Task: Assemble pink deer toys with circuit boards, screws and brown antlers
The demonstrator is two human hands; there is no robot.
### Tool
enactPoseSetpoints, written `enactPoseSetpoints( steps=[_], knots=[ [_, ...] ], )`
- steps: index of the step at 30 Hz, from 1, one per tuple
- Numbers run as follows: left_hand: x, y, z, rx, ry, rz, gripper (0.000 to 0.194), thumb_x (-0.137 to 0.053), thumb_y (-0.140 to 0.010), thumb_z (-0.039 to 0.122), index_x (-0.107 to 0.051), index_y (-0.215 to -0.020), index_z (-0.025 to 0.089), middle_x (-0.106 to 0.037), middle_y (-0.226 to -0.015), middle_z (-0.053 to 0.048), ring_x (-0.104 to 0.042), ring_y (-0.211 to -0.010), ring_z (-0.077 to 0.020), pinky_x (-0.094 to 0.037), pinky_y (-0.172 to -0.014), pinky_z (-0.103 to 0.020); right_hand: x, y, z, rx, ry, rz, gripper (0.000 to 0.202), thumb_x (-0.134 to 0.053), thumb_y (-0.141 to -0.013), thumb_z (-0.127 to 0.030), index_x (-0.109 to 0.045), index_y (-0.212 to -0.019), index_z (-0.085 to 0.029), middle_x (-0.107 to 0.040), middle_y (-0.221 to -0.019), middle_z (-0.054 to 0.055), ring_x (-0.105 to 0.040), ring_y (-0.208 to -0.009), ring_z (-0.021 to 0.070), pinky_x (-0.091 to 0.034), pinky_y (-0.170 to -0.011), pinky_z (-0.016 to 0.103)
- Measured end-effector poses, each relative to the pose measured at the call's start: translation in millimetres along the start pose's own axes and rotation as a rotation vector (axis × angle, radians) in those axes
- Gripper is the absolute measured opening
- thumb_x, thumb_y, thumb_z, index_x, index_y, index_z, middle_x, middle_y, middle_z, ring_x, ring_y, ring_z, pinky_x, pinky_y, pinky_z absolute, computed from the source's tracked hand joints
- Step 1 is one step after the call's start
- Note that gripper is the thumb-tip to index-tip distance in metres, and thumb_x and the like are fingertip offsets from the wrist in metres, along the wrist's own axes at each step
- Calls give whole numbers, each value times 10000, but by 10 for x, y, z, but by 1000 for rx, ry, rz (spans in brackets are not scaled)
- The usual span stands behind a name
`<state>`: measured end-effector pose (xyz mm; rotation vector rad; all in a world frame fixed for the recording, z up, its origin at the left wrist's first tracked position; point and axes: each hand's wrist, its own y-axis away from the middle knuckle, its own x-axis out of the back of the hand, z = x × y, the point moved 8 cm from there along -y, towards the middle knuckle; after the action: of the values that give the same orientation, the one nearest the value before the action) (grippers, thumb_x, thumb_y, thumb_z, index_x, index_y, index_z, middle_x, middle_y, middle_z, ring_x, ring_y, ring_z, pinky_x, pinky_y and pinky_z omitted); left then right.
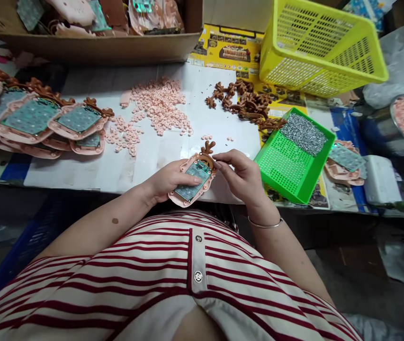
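My left hand [171, 180] grips a pink plastic shell [184, 201] at the table's front edge, thumb lying across the green circuit board [192, 183] inside it. A brown antler-shaped piece [208, 147] sticks up from the shell's top end, with yellow wires beside it. At the shell's upper right edge my right hand [240, 175] is closed in a pinch of thumb and forefinger. What lies between those fingertips is too small to make out. Small pink rings [162, 106] lie in a pile beyond, and brown antler pieces [249, 102] lie to their right.
Stacked pink shells with boards [29, 118] stand at the left. A green basket [280, 166] holding small silvery screws [303, 134] sits right of my hands. Behind are a yellow basket [324, 52] and a cardboard box [98, 49] of parts. More shells [345, 163] lie far right.
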<state>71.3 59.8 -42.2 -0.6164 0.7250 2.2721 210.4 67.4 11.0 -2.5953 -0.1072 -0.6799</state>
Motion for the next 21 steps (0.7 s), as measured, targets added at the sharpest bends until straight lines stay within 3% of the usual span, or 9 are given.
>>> enactPoseSetpoints(
  steps=[4, 9, 15, 21],
  knots=[
    [18, -13, -5, 10, 9, 3, 362, -817, -684, 186, -654, -997, 104, -735, -813, -54, -670, -687, -152, -518, -670, -264, -30, 5, 132, -90, -19, -37, 221, -650, -947, -434, -755, -955, -239, -724, -853, 36, -649, -811, 173, -533, -766, 340],
    [1, -22, -38, 70, -72, 21, 385, -824, -637, 193, -652, -969, 99, -730, -792, -47, -663, -671, -149, -514, -664, -262, -120, 29, 368, -428, -420, -82, 457, -734, -833, -624, -723, -1099, -253, -745, -956, 22, -658, -792, 141, -576, -725, 312],
    [28, -18, -68, 130, -165, 42, 409, -834, -601, 212, -668, -956, 98, -735, -827, -68, -669, -703, -162, -514, -681, -272, -239, -11, 376, -561, -628, -95, 358, -893, -697, -492, -753, -907, -238, -724, -843, -17, -611, -667, 89, -552, -612, 247],
    [-7, -10, -85, 186, -103, -30, 387, -853, -598, 214, -685, -928, 100, -738, -806, -66, -666, -681, -154, -503, -657, -261, -264, 33, 468, -581, -697, -86, 386, -938, -615, -484, -792, -887, -253, -739, -818, -19, -632, -677, 99, -547, -585, 233]
  ],
)
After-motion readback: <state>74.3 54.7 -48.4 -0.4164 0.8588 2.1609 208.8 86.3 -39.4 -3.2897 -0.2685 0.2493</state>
